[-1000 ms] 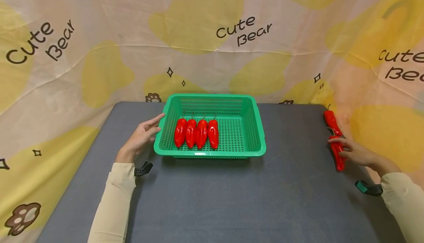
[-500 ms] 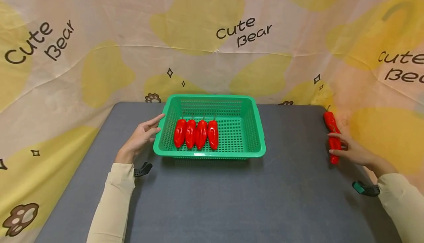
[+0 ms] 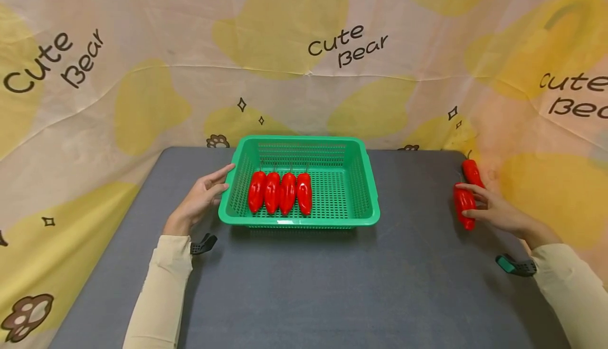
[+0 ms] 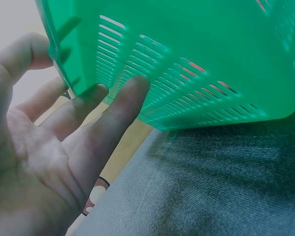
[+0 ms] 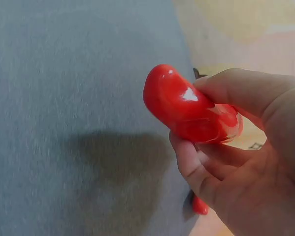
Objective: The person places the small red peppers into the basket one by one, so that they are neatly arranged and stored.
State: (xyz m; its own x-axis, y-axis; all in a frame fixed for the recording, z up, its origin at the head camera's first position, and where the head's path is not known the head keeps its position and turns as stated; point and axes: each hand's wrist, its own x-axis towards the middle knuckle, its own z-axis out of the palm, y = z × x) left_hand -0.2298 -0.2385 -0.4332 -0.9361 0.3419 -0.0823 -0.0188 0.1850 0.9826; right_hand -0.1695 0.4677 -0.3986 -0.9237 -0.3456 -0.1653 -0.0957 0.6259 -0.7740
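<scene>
Well right of the green basket [image 3: 332, 222], the right hand [image 3: 501, 214] is pinching a red chili [image 3: 463, 204] running front-to-back; the left hand [image 3: 199, 197], fingers extended, is touching the basket.

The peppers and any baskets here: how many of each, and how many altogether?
Green basket: 1
Red peppers: 6 (4 in the basket, 1 held pepper in the right hand, 1 far pepper partly hidden behind that hand)
Total: 7

My right hand [image 3: 501, 213] pinches a glossy red chili pepper [image 3: 465, 201], raised, tip toward me. At my left hand [image 3: 197, 200] sits a green perforated basket [image 3: 299, 222], four matching peppers [image 3: 287, 193] side by side toward its left end.
</scene>
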